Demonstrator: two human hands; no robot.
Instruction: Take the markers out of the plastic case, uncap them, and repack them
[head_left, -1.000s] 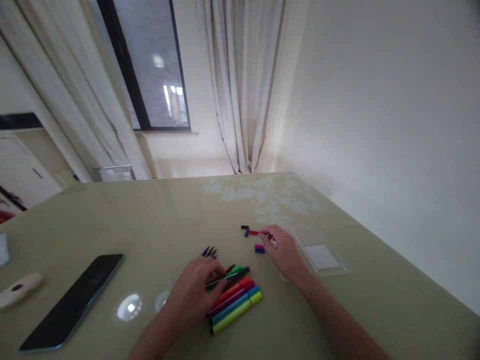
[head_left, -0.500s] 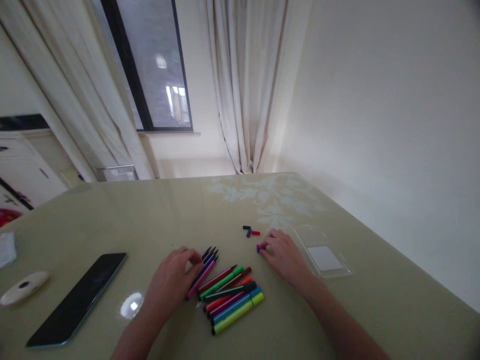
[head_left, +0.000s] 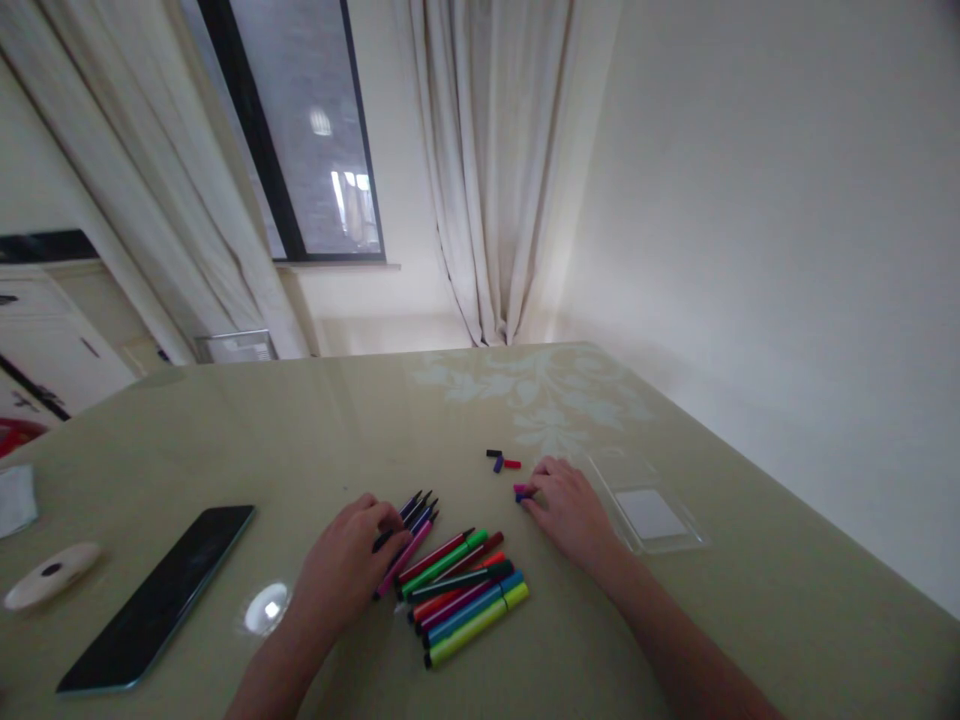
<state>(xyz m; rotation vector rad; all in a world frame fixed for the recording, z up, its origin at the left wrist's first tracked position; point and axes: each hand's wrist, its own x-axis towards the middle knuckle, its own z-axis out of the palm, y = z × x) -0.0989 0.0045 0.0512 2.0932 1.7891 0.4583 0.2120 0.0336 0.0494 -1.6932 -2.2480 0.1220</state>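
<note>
Several uncapped felt-tip pens (head_left: 407, 553) lie side by side with their dark tips pointing away from me. My left hand (head_left: 351, 555) is curled at their left side, with a dark pen between thumb and forefinger. To the right, my right hand (head_left: 566, 508) rests on the table, its fingertips closed on a pink and a blue pen cap (head_left: 520, 493). Just beyond lie three loose caps, black, red (head_left: 512, 464) and purple. Between my hands spreads a group of pens in several colours, including a capped yellow-green pen (head_left: 477, 627) nearest me.
A clear plastic case (head_left: 651, 515) with a white insert lies open at right. On the left are a black tablet-like slab (head_left: 157, 600), an oval cream-coloured object (head_left: 52, 575) and a shiny round spot. Curtains and a wall stand beyond the table (head_left: 337, 420).
My right fingers have shifted slightly, so more of the pink and blue caps shows. My left hand has barely moved at the uncapped pens. The view has shifted a little.
</note>
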